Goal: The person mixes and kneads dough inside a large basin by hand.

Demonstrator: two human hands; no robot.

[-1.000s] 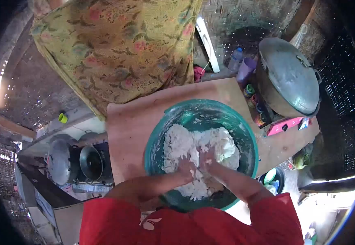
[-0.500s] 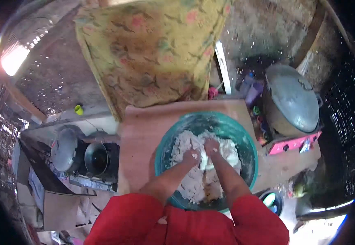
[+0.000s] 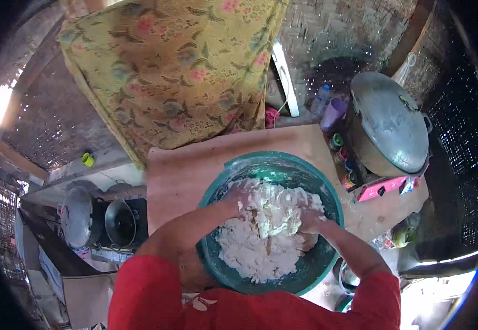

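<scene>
Currently, the dough [image 3: 258, 253] lies in a round green basin [image 3: 308, 275], which stands on a pinkish desk [image 3: 176, 187] right in front of a person in a red shirt [image 3: 239, 311]. It is a pale, lumpy mass; the far part, between the person's two arms, looks whiter than the near part, and a small brownish gap shows near its middle. Flour streaks the basin's inner wall.

Both arms reach down into the basin. The left grip [image 3: 240, 199] touches the dough on its far left side, and the right grip [image 3: 311, 217] touches it on the right, so that the whiter part sits between them. The fingers blend into the floury mass, and one cannot tell whether either grip is clenched on it or released.

Right of the basin, a big lidded pot [image 3: 391, 118] sits on a stove [image 3: 371, 191] with a pink front, small tins [image 3: 341, 155] lined up just beside it. A purple cup [image 3: 334, 114] and a plastic bottle [image 3: 320, 100] stand behind those. Beyond the desk hangs a flowered cloth [image 3: 189, 71].
</scene>
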